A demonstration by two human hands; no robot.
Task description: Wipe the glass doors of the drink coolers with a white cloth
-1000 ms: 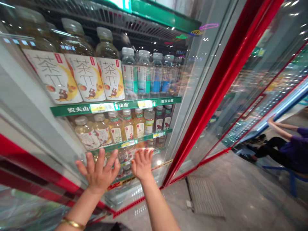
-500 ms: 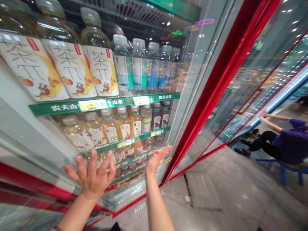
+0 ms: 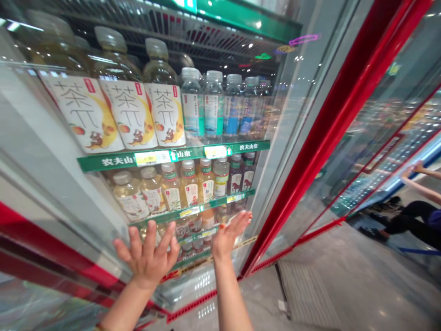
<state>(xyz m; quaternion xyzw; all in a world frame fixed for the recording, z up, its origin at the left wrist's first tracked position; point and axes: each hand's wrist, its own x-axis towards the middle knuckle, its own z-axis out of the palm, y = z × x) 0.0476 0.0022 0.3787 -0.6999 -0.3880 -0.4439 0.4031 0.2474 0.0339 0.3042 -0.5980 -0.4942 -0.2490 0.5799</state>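
Note:
My left hand (image 3: 149,257) lies flat with fingers spread on the glass door (image 3: 48,151) of a drinks cooler, low down near its red bottom frame. My right hand (image 3: 229,234) is open too, palm turned toward the glass, fingers stretched up and right at the door's lower right part. Neither hand holds anything. Behind the glass stand large tea bottles (image 3: 129,110) with white labels, water bottles (image 3: 213,108) beside them, and smaller bottles (image 3: 188,188) on the shelf below.
A red door frame (image 3: 310,142) runs diagonally to the right of my hands, with another glass door beyond it. A metal grate (image 3: 306,299) lies in the grey floor. At the far right a seated person (image 3: 418,220) reaches toward a cooler.
My right hand turned from flat on the glass to edge-on and shifted right. The left hand stayed on the glass. The view swung slightly, pushing the seated person toward the right edge.

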